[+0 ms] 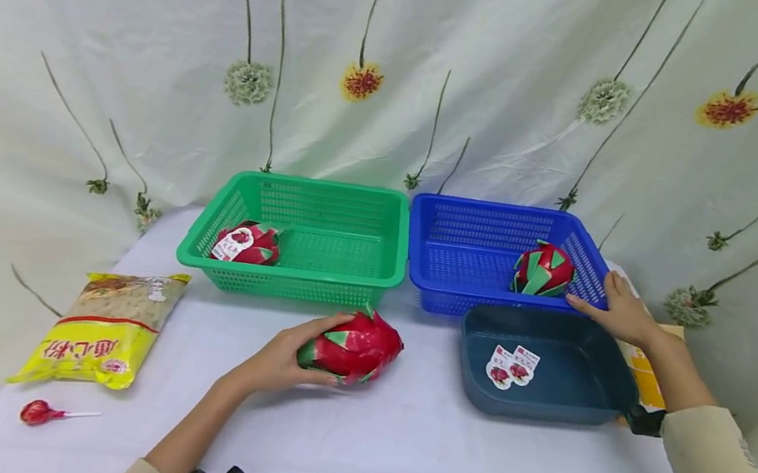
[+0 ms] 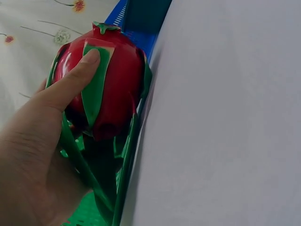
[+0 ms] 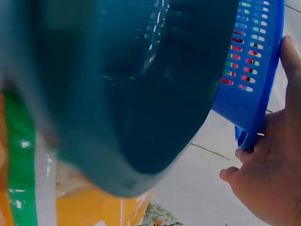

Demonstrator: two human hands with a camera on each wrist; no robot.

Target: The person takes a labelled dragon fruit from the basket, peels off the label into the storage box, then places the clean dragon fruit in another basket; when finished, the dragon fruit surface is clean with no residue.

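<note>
One dragon fruit sits in L hand, on or just above the desk (can't tell which), in front of green basket. Fingers curl round its L end, thumb on near side, others on far, prob. b/c a bulky, rounded body needs a wide hold. R hand rests on blue basket at its near R corner, fingers loosely spread, no firm grip seen, maybe to steady it. 2nd fruit, w/ label on it, lies in green basket's near L corner; 3rd fruit is toward blue basket's R side. Basket walls prob. stop any rolling. Two loose labels lie flat in dark tray, just in front of blue basket, maybe for easy reach.
</note>
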